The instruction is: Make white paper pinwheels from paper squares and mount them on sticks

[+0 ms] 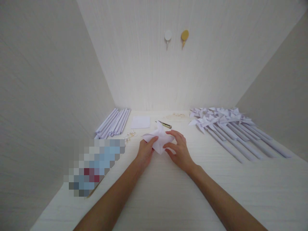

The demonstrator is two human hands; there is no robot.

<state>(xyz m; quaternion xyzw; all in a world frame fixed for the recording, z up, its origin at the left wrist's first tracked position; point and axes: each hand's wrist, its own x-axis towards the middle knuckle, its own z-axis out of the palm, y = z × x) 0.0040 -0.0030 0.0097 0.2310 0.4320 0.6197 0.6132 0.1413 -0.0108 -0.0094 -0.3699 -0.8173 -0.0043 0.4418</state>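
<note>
Both hands at the middle of the pale wood-grain worktop [168, 199], meeting on a white folded paper piece with pointed flaps [159, 138]. Left hand [145, 151] at the paper's left edge, fingers [154, 139] curled over it and pinching the sheet against the thumb. Right hand [179, 150] at the paper's right side, fingers [172, 132] half spread and bent, tips pressing on the top and lower edge of the fold; no full grip visible there, only contact. Paper lying low on the worktop, partly lifted at the back, flaps pointing up and away.

Just behind the paper, a small dark-handled cutting tool [165, 124], apart from both hands. Left of that, a flat white square sheet [140, 122]. Further left, a bundle of rolled white paper sticks [113, 123] against the side wall, with a small cluster of pale bits [130, 135] near its front end. To the right, well apart, a row of finished white paper pinwheels on long sticks [228, 128]. On the back wall, a white round hook [167, 36] beside a yellow round hook [184, 35].
</note>
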